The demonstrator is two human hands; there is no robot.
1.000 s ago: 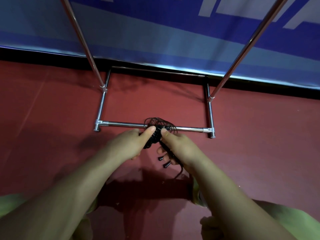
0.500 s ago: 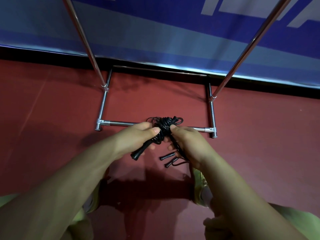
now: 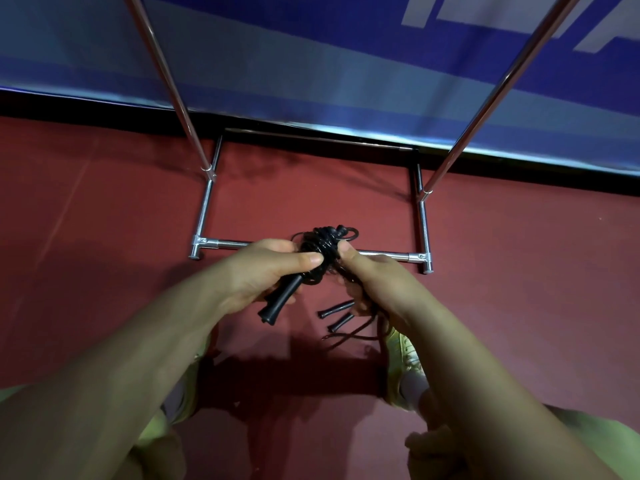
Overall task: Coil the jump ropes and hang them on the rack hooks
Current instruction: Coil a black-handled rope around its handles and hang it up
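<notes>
Both hands clamp the tight black coiled jump-rope bundle (image 3: 320,252) just above the chrome tubular rack base (image 3: 221,242); the left hand (image 3: 258,273) pinches rope and handle, the right hand (image 3: 372,277) grips the coil's other side; cinch the wrap snugly, judging it loose, so the two thin dangling black handles (image 3: 336,309) below stay gathered.

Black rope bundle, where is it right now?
In the head view, the black rope bundle sits mid-frame, pinched between the left hand and right hand, above the rack's front floor bar.

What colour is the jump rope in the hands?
Black, rope and handles alike: the coiled jump rope shows best in the head view.
</notes>
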